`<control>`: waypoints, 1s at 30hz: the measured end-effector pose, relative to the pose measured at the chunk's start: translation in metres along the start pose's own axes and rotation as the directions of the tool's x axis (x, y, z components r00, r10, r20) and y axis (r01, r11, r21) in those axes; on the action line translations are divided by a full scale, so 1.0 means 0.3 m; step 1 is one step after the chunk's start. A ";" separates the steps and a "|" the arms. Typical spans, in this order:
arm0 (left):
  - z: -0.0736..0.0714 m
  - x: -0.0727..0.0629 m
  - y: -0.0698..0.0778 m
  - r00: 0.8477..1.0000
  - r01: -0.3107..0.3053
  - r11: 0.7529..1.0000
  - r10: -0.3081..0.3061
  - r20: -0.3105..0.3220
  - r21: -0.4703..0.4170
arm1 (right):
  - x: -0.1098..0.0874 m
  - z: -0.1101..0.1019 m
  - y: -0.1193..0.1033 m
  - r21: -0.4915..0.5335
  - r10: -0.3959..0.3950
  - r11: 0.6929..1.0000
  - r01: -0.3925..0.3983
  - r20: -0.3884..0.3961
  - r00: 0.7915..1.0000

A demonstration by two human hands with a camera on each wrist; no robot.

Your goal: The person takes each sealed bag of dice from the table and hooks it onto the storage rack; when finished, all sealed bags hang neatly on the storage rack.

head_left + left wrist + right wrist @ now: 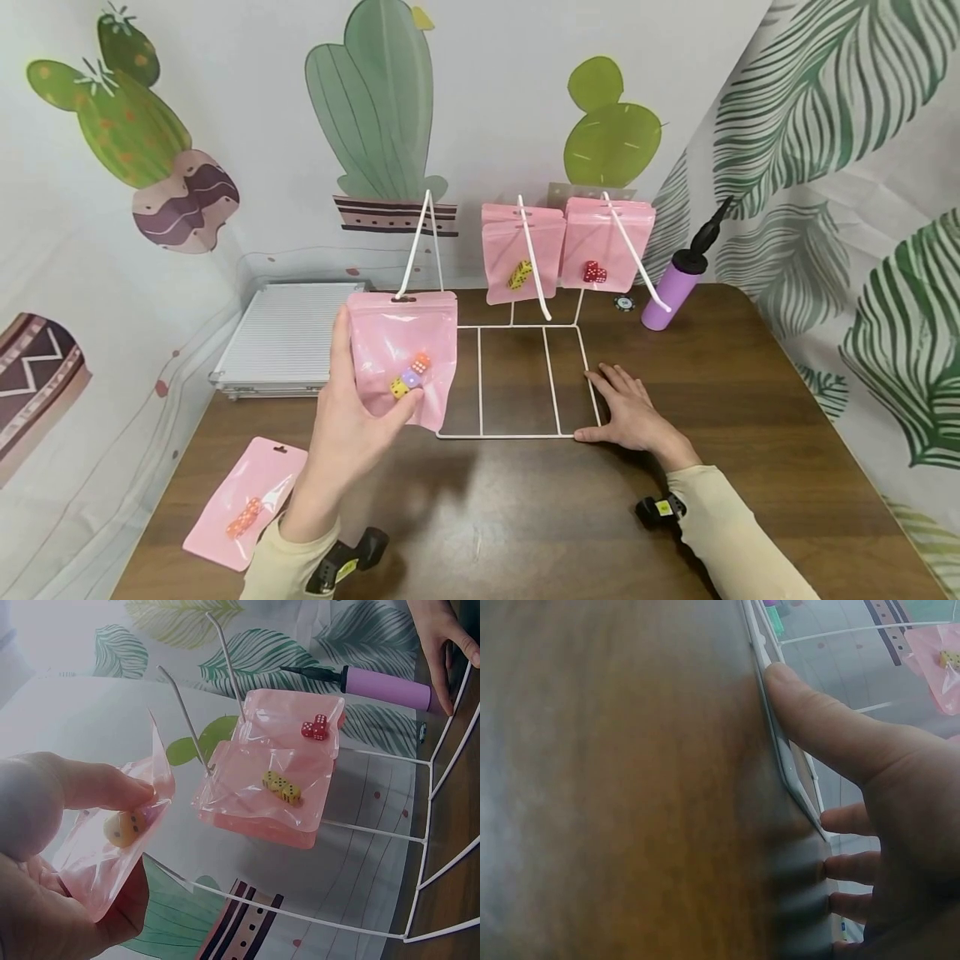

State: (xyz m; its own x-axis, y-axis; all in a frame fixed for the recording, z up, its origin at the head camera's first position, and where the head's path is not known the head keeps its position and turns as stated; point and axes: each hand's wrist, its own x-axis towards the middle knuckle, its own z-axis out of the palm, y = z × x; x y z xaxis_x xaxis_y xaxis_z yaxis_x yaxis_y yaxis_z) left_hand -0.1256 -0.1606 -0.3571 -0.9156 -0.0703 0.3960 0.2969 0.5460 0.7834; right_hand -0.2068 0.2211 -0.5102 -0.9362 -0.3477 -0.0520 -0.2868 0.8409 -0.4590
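Far left: pink bag of orange dice flat on table

Left hand pinches pink bag of mixed dice, slot at left hook tip; threading unclear. Could slip off if let go unthreaded

Middle, right: bag of yellow dice, bag of red dice hang; a jolt could swing them

Right hand spread, grasping nothing, touching wire rack; rack might tip if pushed hard

Writing: yellow wrist labels, chip, all illegible

A pale wall covering printed with cacti and, towards the right, striped green leaves rises behind a brown wood-grain surface. Light leaves a dull sheen near its front.
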 end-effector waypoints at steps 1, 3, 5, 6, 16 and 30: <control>0.000 0.000 -0.001 1.000 0.004 1.000 -0.004 0.001 -0.001 | 0.000 0.001 0.000 0.000 -0.001 1.000 0.001 0.000 1.000; 0.000 0.000 -0.001 1.000 0.011 1.000 -0.011 0.001 -0.006 | 0.000 0.001 0.001 -0.001 -0.002 1.000 0.002 0.000 1.000; 0.000 -0.002 -0.001 1.000 0.006 1.000 -0.006 0.001 -0.011 | 0.001 0.002 0.001 -0.003 -0.004 1.000 0.004 0.000 1.000; 0.000 -0.004 -0.001 1.000 0.001 1.000 -0.001 -0.002 -0.013 | 0.001 0.002 0.001 -0.004 -0.004 1.000 0.004 0.001 1.000; -0.010 -0.022 -0.001 0.992 -0.114 0.993 0.115 -0.055 0.007 | 0.004 -0.002 0.005 -0.002 -0.004 1.000 0.004 0.001 1.000; 0.008 0.004 -0.015 0.998 -0.052 0.998 0.052 -0.041 -0.021 | 0.001 -0.003 -0.001 0.002 -0.005 1.000 0.005 -0.002 1.000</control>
State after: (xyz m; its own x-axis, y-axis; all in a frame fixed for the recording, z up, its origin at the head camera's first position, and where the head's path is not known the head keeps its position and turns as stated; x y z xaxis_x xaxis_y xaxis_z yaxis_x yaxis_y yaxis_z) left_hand -0.1286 -0.1610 -0.3613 -0.8872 -0.0760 0.4550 0.3501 0.5313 0.7714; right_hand -0.2073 0.2212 -0.5094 -0.9350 -0.3514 -0.0482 -0.2913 0.8383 -0.4610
